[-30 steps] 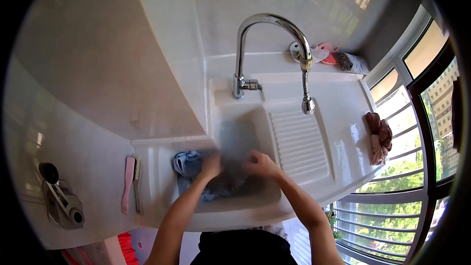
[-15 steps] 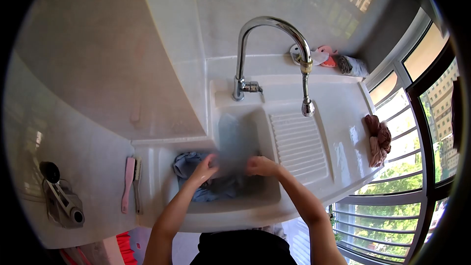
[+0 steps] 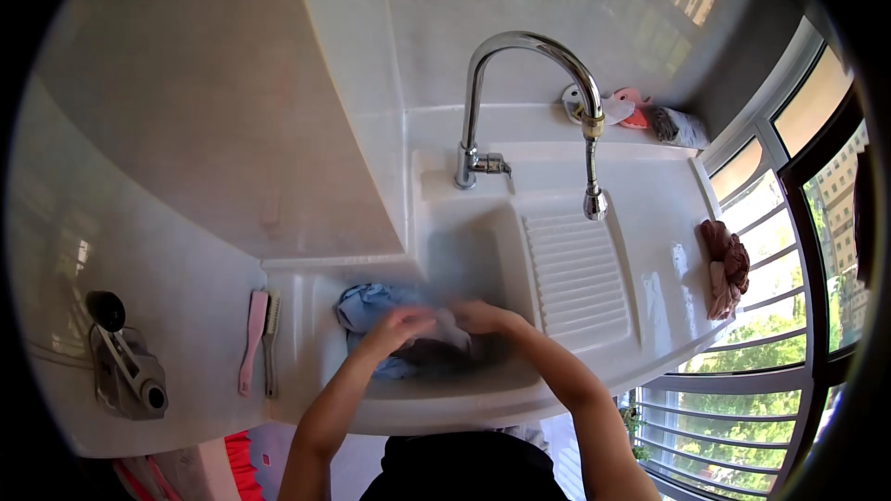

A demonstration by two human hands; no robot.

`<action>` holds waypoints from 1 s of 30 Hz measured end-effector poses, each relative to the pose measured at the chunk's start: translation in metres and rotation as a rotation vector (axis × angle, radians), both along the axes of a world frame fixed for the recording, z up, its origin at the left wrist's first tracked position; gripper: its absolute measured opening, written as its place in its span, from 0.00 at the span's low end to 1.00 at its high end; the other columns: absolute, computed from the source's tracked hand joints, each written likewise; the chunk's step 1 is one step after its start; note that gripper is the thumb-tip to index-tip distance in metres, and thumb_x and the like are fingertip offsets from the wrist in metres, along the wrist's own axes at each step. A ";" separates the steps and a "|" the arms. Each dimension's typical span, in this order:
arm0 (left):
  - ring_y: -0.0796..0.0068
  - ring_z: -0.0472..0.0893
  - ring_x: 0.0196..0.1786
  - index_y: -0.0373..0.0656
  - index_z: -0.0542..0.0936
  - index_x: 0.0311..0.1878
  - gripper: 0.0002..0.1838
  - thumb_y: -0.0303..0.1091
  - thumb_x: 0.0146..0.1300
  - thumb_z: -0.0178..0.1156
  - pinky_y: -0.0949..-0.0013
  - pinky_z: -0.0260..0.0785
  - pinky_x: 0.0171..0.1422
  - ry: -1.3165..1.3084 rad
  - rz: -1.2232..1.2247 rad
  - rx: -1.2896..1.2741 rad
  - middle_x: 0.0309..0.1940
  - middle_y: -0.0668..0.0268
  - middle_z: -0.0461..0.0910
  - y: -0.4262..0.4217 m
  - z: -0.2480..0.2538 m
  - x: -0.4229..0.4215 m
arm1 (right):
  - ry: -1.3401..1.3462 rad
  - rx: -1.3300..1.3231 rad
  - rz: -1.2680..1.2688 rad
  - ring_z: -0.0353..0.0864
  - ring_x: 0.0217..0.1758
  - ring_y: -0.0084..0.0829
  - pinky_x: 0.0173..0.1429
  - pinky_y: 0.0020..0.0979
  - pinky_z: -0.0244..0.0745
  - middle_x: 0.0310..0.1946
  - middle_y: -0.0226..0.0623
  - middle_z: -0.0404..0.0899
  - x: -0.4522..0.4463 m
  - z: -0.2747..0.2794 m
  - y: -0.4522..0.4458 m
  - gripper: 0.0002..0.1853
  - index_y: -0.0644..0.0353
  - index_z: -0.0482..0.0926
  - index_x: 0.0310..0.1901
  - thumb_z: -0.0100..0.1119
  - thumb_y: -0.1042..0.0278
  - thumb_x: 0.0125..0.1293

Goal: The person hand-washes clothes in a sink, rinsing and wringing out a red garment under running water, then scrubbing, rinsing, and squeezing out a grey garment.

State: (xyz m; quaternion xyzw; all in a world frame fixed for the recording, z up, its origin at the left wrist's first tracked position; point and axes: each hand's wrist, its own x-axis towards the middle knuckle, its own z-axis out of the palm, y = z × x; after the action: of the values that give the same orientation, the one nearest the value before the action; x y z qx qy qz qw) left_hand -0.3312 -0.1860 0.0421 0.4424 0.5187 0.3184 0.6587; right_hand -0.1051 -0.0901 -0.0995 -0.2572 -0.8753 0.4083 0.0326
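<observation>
Both my hands are over the basin of the white sink [image 3: 413, 405], close together. My left hand [image 3: 405, 325] is closed on a wet grey cloth [image 3: 447, 334], which is smeared by motion. On the cloth's other side, my right hand [image 3: 481, 316] grips it too, its fingertips partly blurred. A light blue garment [image 3: 368, 304] lies bunched in the basin's left part, beside and below my left hand. Cloudy water [image 3: 464, 255] shows towards the back of the basin.
A chrome tap [image 3: 471, 111] arches over the ribbed washboard [image 3: 580, 274]. Brown cloth [image 3: 727, 264] lies at the right edge by the window. A pink brush [image 3: 251, 343], a grey brush [image 3: 271, 343] and a grey device [image 3: 130, 366] sit on the left counter.
My hands have come closer together, bunching the grey cloth between them. More of the blue garment shows at the left. The view has shifted slightly.
</observation>
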 end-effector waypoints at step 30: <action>0.66 0.71 0.59 0.43 0.72 0.57 0.27 0.56 0.66 0.52 0.61 0.64 0.62 -0.372 0.730 -0.414 0.54 0.63 0.74 0.084 -0.107 0.081 | 0.175 -0.143 -1.198 0.79 0.46 0.56 0.50 0.46 0.73 0.41 0.56 0.80 -0.050 0.015 -0.008 0.18 0.63 0.75 0.48 0.53 0.57 0.65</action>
State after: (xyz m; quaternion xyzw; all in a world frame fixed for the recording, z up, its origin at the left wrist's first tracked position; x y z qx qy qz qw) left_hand -0.2504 -0.1019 -0.0653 0.0252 0.5660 0.4933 0.6600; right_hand -0.1551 -0.0982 -0.0846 -0.6719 -0.5430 0.3962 0.3111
